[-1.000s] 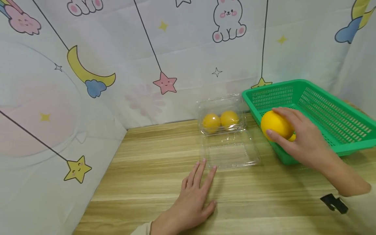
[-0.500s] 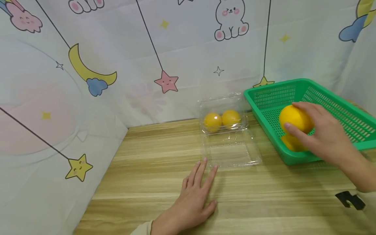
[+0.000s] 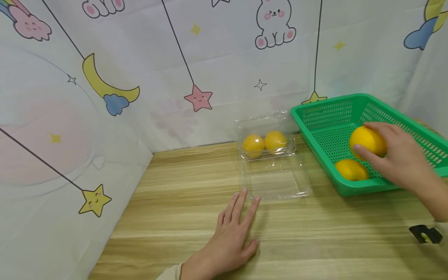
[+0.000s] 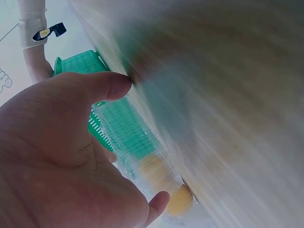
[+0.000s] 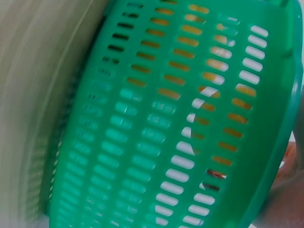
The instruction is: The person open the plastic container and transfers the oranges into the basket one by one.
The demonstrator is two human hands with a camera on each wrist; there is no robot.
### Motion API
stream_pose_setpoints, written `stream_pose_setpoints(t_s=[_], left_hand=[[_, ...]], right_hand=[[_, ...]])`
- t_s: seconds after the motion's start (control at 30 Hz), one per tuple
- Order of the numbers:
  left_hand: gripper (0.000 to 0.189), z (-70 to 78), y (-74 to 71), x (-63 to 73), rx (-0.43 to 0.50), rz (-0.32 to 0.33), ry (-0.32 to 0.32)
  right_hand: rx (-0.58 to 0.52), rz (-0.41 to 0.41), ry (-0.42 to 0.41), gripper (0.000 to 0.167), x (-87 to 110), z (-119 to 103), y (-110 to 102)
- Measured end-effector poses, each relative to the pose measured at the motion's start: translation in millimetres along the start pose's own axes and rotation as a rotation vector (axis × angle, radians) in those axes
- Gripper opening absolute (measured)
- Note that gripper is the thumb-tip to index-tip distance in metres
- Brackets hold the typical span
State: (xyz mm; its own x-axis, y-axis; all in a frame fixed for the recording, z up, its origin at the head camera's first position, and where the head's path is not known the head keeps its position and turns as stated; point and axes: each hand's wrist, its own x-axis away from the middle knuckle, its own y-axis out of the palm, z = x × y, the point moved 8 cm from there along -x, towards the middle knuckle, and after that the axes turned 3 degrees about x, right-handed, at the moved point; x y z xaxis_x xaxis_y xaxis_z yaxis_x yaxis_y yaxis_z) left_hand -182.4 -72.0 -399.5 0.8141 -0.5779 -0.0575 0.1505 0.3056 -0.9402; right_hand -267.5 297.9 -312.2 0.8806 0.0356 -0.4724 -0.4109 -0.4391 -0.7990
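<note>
Right hand: the right hand (image 3: 406, 155) grasps an orange, thumb on the fruit's near left side and fingers reaching over the top.
Held orange: this orange (image 3: 367, 142) is above the floor of the green basket (image 3: 364, 186), inside the rim as the head view shows it; whether its underside touches the mesh, I cannot tell.
Basket orange: another orange (image 3: 351, 170) lies in the near left corner of the basket, on the near side of the held one and slightly left of it.
Left hand: the left hand (image 3: 232, 237) grasps nothing; its fingers are spread and it rests on the wooden table (image 3: 168, 202). The fingertips come right up to the near edge of the clear box (image 3: 276, 182); contact there is unclear.
Clear box: its two halves are folded apart, just left of the basket. The far half has a left orange (image 3: 253, 145) and a right orange (image 3: 275, 141) side by side, seen through the plastic; the near half lies flat.
Step in hand: I judge it to be placing the held orange in the basket.
Next move: likely calls for lowering the fruit gently beside its neighbour, then loosening the fingers once the mesh takes its weight, so that it neither rolls nor knocks the other.
</note>
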Motion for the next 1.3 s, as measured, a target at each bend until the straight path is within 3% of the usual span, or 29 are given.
stream_pose_setpoints(t_s=[0.3, 0.77, 1.07, 1.3], left_hand=[[0.098, -0.2, 1.8, -1.4, 0.003, -0.015, 0.001], [0.098, -0.7, 1.5, -1.8, 0.008, -0.014, 0.002], [0.098, -1.5, -2.4, 1.3, -0.011, 0.013, 0.007], [0.098, -1.8, 2.1, -0.2, 0.004, 0.005, 0.011]], right_hand=[[0.048, -0.032, 0.048, 0.064, 2.1, 18, 0], [0.011, -0.135, 0.029, 0.067, -21.7, 8, 15], [0.01, -0.283, -0.005, 0.071, -42.8, -14, 32], [0.023, -0.369, 0.03, 0.074, -42.8, -12, 46]])
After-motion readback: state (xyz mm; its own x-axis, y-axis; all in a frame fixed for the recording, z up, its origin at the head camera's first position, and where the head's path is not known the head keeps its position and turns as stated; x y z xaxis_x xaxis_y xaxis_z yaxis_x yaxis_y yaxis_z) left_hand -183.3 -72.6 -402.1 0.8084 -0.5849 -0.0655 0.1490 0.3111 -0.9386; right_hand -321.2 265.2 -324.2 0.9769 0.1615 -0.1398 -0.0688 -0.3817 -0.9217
